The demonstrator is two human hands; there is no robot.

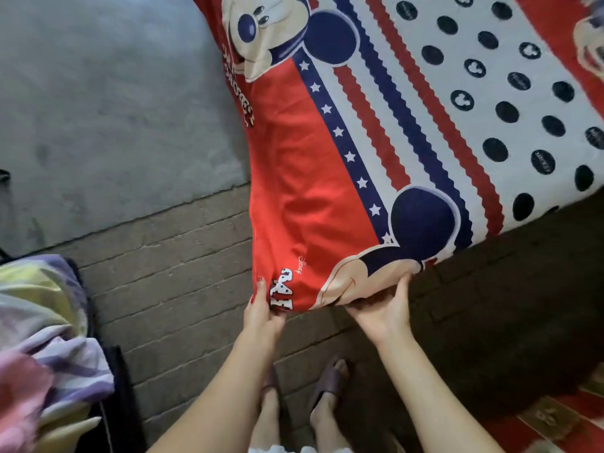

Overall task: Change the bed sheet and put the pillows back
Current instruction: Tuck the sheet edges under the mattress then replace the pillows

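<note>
A red bed sheet (pixel 310 178) printed with cartoon mice, navy star stripes and a dotted white field lies spread over the bed, its near edge hanging down over the side. My left hand (pixel 263 310) pinches the hanging corner by the white lettering. My right hand (pixel 384 305) grips the sheet's lower edge from underneath, fingers curled under the fabric. No pillows show in this view.
A bundle of pastel striped bedding (pixel 49 335) sits at the lower left on something dark. Grey wall (pixel 108 103) meets a brick-patterned floor (pixel 183 276). My feet in slippers (pixel 330 384) stand below the hands. Red patterned cloth (pixel 555 420) shows at the lower right.
</note>
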